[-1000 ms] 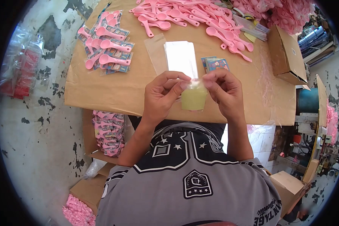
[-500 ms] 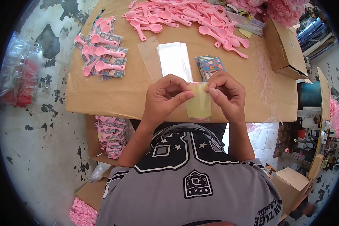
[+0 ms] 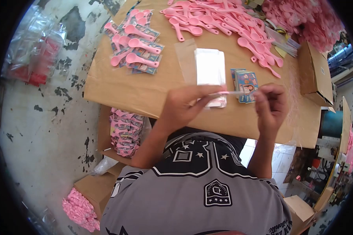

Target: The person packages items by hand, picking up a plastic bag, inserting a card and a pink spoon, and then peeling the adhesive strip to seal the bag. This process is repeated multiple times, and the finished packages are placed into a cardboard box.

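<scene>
Both my hands hold a small clear plastic bag (image 3: 233, 92) over the near part of the cardboard-covered table (image 3: 117, 88). The bag shows edge-on as a thin pinkish line and is blurred. My left hand (image 3: 186, 105) pinches its left end and my right hand (image 3: 271, 105) pinches its right end. Just beyond the hands lie a stack of clear bags (image 3: 210, 64) and a stack of printed cards (image 3: 246, 80). A heap of loose pink spoons (image 3: 219, 21) covers the far side of the table. Bagged spoons with cards (image 3: 135, 43) lie at the far left.
A brown cardboard box (image 3: 315, 70) stands on the table's right end. A box of packed spoons (image 3: 125, 131) sits under the table's left edge, with more pink goods (image 3: 78, 209) in a box lower left. Red packets in plastic (image 3: 35, 55) lie on the floor.
My hands have moved apart. The bag, held upright and facing me before, now lies flat and stretched between them. The view has shifted so the table sits further right.
</scene>
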The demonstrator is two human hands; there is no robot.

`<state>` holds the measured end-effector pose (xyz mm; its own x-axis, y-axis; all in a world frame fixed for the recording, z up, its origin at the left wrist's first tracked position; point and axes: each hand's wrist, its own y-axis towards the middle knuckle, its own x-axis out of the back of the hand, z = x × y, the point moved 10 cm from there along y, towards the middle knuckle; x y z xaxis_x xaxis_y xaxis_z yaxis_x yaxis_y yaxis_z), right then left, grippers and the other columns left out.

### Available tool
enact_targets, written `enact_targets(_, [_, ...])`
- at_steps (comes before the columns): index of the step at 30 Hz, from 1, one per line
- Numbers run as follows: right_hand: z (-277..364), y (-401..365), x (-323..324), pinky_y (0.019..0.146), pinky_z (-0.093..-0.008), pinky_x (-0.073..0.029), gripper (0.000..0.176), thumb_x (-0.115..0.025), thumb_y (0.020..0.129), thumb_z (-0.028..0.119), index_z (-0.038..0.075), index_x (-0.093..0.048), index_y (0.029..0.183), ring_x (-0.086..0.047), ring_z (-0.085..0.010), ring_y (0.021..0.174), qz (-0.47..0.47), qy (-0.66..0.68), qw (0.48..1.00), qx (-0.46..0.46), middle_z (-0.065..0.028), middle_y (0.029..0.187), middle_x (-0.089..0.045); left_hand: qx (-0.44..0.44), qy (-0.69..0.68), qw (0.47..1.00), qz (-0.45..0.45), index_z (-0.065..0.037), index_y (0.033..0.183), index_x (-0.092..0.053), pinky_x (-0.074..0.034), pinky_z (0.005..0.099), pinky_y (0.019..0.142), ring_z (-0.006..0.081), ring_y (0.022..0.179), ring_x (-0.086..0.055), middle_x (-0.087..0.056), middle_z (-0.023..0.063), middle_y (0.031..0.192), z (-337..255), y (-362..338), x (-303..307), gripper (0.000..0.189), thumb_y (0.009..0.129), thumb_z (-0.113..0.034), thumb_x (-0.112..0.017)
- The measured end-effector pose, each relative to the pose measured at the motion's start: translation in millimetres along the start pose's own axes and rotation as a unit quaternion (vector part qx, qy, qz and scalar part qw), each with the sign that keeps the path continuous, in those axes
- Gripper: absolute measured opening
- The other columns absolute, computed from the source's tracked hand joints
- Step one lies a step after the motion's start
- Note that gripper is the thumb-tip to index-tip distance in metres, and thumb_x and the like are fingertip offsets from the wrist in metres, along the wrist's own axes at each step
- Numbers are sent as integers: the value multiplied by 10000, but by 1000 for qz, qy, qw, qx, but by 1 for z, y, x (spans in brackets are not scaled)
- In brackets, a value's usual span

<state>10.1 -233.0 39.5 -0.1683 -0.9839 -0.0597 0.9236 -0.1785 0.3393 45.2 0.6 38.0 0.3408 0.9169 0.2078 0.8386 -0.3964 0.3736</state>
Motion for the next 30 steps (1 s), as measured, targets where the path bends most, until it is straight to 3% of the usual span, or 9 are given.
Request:
enact_targets(4, [18, 12, 46, 587, -186, -405, 145, -674, 991, 18, 9, -611, 1121, -547, -53, 711, -62, -20, 998, 17, -54, 1001, -671, -195, 172, 956, -133, -31, 1267, -737, -494, 394, 1109, 270, 1282, -668, -744, 142, 1272, -43, 2, 90, 381, 949, 136, -609])
enact_targets(6, [40, 15, 64, 562, -181, -384, 142, -665, 993, 30, 5, -611, 1122, -540, -61, 706, -58, -37, 996, 54, -71, 994, -668, -97, 391, 900, -169, -66, 1343, -699, -420, 407, 1183, 271, 1368, -599, -715, 124, 1335, -35, 3, 132, 420, 969, 99, -602])
enact_targets(9, [79, 21, 89, 571, -190, -400, 162, -668, 988, 58, -7, -609, 1124, -548, -92, 794, 19, 26, 996, 77, -128, 1013, -644, -4, 368, 908, -202, -48, 1427, -623, -364, 417, 1225, 275, 1411, -549, -660, 152, 1416, -23, 0, 158, 433, 1007, 51, -577])
enact_targets(11, [106, 23, 82, 654, -237, -472, 170, -659, 1005, 99, -22, -630, 1120, -586, -160, 895, 173, 207, 962, 53, -150, 1081, -644, -54, 235, 943, -229, 16, 1403, -598, -398, 404, 1183, 289, 1377, -578, -651, 174, 1416, -17, -9, 157, 388, 1016, 31, -576])
enact_targets(15, [54, 46, 175, 859, -355, -531, 230, -631, 1032, 133, -13, -667, 1206, -632, -253, 1071, -16, -102, 994, -31, -170, 1212, -669, -46, -36, 967, -247, 45, 1326, -616, -444, 366, 1130, 253, 1327, -613, -661, 184, 1389, 13, -21, 131, 297, 1037, -4, -573])
enact_targets(20, [53, 42, 100, 1105, -446, -463, 355, -667, 989, 103, 38, -670, 1339, -611, -309, 1321, -173, -424, 889, -7, -187, 1374, -664, 90, -226, 943, -226, 20, 1352, -573, -470, 390, 1127, 266, 1304, -626, -665, 200, 1363, 54, -13, 61, 294, 1069, -40, -520])
enact_targets(22, [75, 29, 12, 1124, -433, -447, 428, -734, 915, 87, 35, -671, 1335, -587, -335, 1360, -74, -517, 827, 206, -192, 1383, -661, 103, -240, 948, -181, 25, 1401, -524, -455, 430, 1157, 296, 1343, -601, -637, 230, 1390, 50, 2, 32, 335, 1077, -59, -509])
enact_targets(25, [57, -14, -82, 1189, -515, -367, 488, -760, 927, 270, 42, -666, 1349, -489, -407, 1439, 96, -267, 931, 231, -185, 1501, -570, 82, -291, 946, -115, 26, 1441, -488, -446, 427, 1161, 292, 1365, -580, -608, 231, 1432, 36, 21, -7, 371, 1086, -83, -505])
enact_targets(30, [3, 7, -55, 1245, -549, -242, 763, -615, 972, 600, -11, -599, 1430, -325, -429, 1540, 124, -484, 845, 191, -237, 1624, -414, 122, -476, 866, -95, 28, 1518, -393, -425, 468, 1189, 335, 1469, -464, -463, 259, 1568, 16, 34, -29, 454, 1106, -144, -474])
